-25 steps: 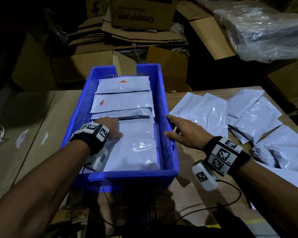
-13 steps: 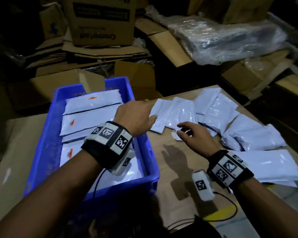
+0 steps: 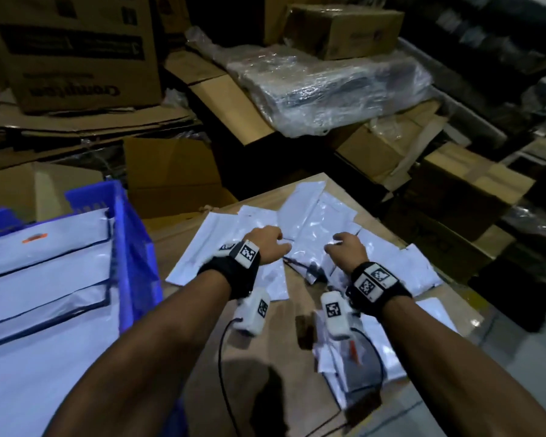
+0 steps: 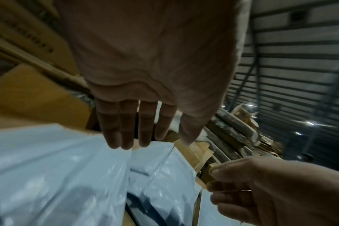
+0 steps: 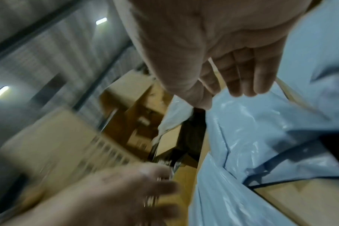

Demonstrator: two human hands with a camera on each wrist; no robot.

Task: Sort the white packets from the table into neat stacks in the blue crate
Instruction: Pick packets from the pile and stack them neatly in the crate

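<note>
A loose pile of white packets [image 3: 316, 216] lies spread over the brown table [image 3: 183, 244], to the right of the blue crate [image 3: 133, 247]. Inside the crate, white packets [image 3: 44, 266] lie in overlapping flat rows. Both hands hover over the middle of the loose pile, close together. My left hand [image 3: 267, 244] points its straight fingers [image 4: 126, 134] down at a packet [image 4: 48, 168] and holds nothing. My right hand [image 3: 344, 247] reaches down with loosely bent fingers [image 5: 248, 79] at a glossy packet [image 5: 261, 130]. I see nothing gripped in it.
Cardboard boxes [image 3: 76, 52] and flattened cartons are stacked behind the table. A plastic-wrapped bundle [image 3: 328, 86] lies at the back right. A black cable [image 3: 306, 268] crosses the packets between the hands. More packets [image 3: 366, 357] lie near the table's front right edge.
My left hand has left the crate and swung right to the loose pile. My right hand has moved farther onto the pile. The view has turned right, pushing the crate to the left edge.
</note>
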